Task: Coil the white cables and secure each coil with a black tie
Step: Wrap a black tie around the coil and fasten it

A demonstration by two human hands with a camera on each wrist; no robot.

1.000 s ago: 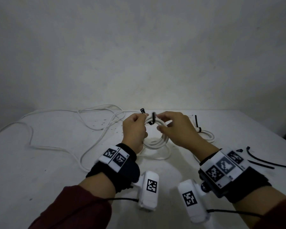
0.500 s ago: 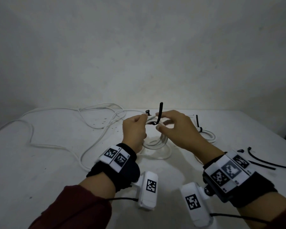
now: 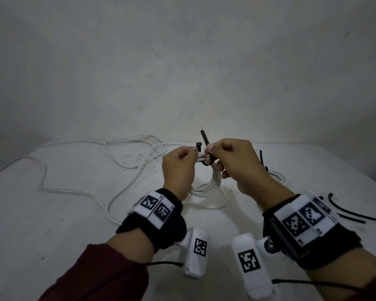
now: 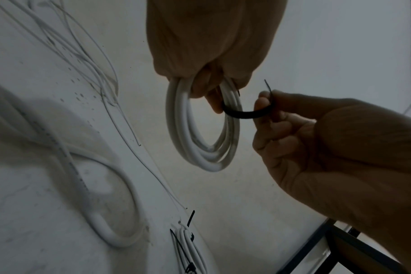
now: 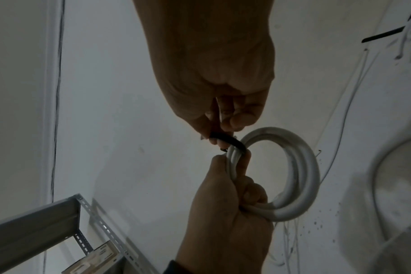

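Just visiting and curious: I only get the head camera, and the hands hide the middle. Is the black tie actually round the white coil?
Observer: Yes. The left wrist view shows the black tie curving under the strands of the white coil and up into the right hand.
Operator: How does the other hand hold the coil?
Observer: In the right wrist view, the fingers of the left hand hook through the ring's middle and grip the strands.
Operator: Anything nearby that I miss?
Observer: A slotted metal shelf frame shows at the lower left of the right wrist view.
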